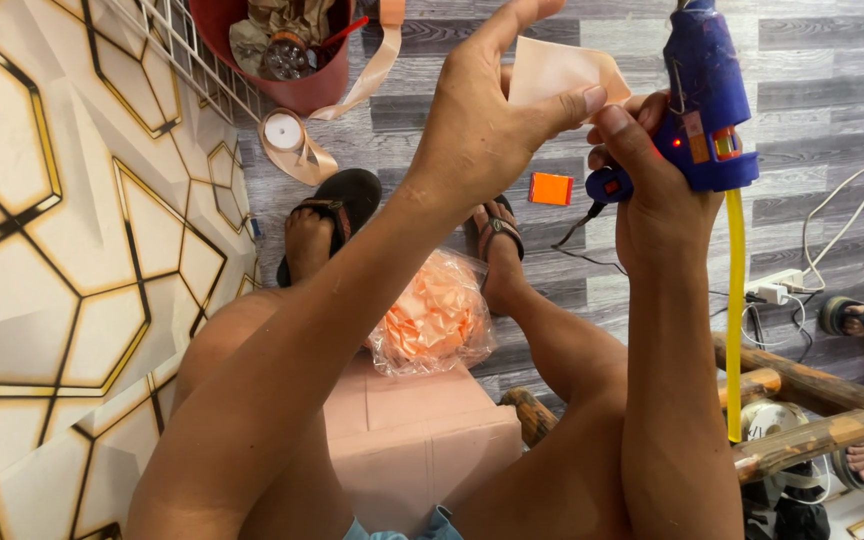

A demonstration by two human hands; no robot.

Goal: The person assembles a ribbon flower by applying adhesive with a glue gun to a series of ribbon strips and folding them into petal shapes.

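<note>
My left hand is raised and pinches a folded piece of peach ribbon between thumb and fingers. My right hand grips a blue hot glue gun, its nozzle pointing up toward the ribbon piece and a yellow glue stick hanging out of its back. The right thumb touches the lower edge of the ribbon piece. Below my arms, a clear plastic bag of peach ribbon bows rests on a pinkish block between my knees.
A ribbon spool with a loose strip lies on the grey plank floor by a red bucket of scraps. A small orange box lies near my sandalled feet. Cables, a white plug, bamboo furniture and another person's feet are at right.
</note>
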